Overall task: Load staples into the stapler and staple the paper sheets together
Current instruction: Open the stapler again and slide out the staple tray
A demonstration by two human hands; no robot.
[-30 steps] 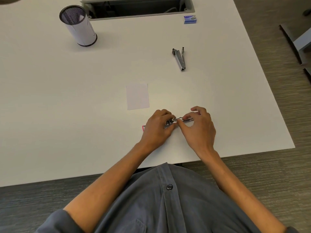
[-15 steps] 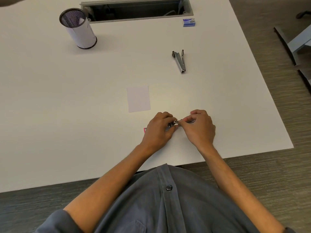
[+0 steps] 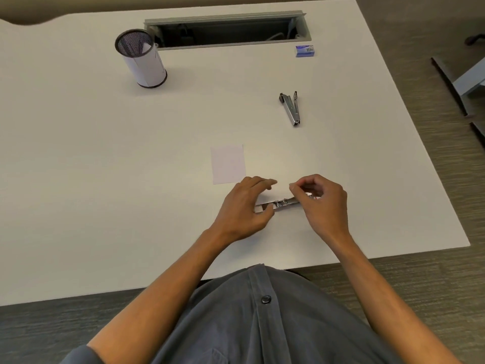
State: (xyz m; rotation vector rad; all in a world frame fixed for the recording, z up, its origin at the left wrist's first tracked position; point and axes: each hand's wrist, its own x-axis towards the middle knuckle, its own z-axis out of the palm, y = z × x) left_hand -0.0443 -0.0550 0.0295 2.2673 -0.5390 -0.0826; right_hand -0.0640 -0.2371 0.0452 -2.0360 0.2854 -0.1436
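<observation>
An opened stapler [image 3: 282, 203] with a silver staple rail and a red end lies on the white table [image 3: 105, 179] between my hands. My left hand [image 3: 242, 207] is at its left end: the thumb touches the metal and the fingers are stretched out above it, off the stapler. My right hand [image 3: 324, 203] has its fingers curled over the stapler's right part, thumb and forefinger tips close together; what they pinch is hidden. A small stack of paper sheets [image 3: 227, 164] lies just beyond my left hand. A blue staple box [image 3: 304, 51] sits at the far right.
A second, all-metal stapler [image 3: 291, 107] lies beyond my right hand. A mesh pen cup [image 3: 141, 59] wrapped in paper stands at the far left, beside an open cable tray [image 3: 225, 30] in the table. The table's right edge is close to my right hand.
My hands have drawn apart. The left fingers have lifted off the stapler, and its silver rail now shows between the hands. The right hand has shifted right and risen slightly.
</observation>
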